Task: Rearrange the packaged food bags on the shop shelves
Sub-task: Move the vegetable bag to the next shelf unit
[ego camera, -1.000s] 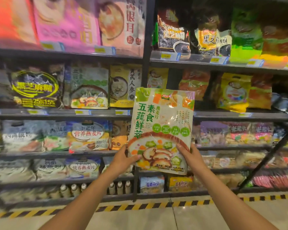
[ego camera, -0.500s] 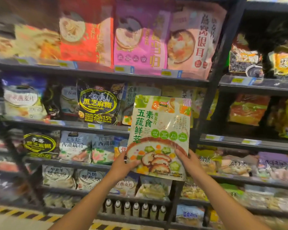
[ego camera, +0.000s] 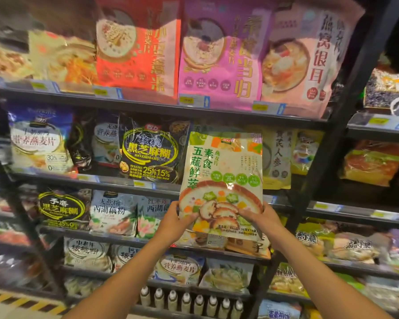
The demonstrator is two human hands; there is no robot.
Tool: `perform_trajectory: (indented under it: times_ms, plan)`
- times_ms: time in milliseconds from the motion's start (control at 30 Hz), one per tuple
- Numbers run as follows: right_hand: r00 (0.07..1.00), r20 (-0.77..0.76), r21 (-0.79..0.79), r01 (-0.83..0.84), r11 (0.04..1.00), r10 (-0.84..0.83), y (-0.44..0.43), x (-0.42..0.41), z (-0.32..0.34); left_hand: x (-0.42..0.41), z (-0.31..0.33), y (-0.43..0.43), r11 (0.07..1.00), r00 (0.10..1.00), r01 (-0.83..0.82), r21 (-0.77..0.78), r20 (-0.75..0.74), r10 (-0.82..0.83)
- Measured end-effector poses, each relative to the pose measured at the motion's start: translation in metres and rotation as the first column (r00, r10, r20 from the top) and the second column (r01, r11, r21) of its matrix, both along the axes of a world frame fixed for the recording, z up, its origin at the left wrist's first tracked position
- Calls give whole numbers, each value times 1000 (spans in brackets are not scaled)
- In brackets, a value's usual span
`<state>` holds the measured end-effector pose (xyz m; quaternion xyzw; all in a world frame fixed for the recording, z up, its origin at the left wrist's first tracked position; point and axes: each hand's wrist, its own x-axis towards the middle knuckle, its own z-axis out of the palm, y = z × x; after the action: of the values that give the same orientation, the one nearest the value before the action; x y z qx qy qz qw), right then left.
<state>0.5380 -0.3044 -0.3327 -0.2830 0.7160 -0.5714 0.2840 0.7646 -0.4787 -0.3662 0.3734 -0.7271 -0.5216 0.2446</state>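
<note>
Found on the second shelf, left: black sesame bag (ego camera: 149,150), upright and face out behind the shelf lip (ego camera: 115,180). Found just right of it, held up before that same shelf: green-and-white oatmeal bag (ego camera: 224,171), upright, resting on no board. Pinched at the lower left corner by the left hand (ego camera: 174,223), thumb across the printed bowl, fingers behind and unseen. Pinched likewise at the lower right corner by the right hand (ego camera: 263,221). Found further right: yellow ginseng bag (ego camera: 278,157), partly covered. Unable to confirm a free slot behind.

Judged to be at the seating step. Recommended: lift the base clear of the lip, keep level, slide back squarely, avoid dragging either neighbour, release only once standing.
</note>
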Motion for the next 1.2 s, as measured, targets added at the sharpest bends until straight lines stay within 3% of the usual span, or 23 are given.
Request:
perform_trajectory:
  times_ms: [367, 633, 1200]
  plan:
    - [997, -72, -46, 7, 999, -10, -74, -72, 18, -66, 27, -76, 997, 1000, 30, -66, -1, -30]
    - [991, -135, -42, -24, 999, 18, -125, -117, 33, -111, 41, -117, 992, 999, -44, -121, 7, 45]
    - [951, -307, 143, 91, 986, -43, -164, -161, -3, -159, 24, -147, 972, 977, -84, -221, 172, 124]
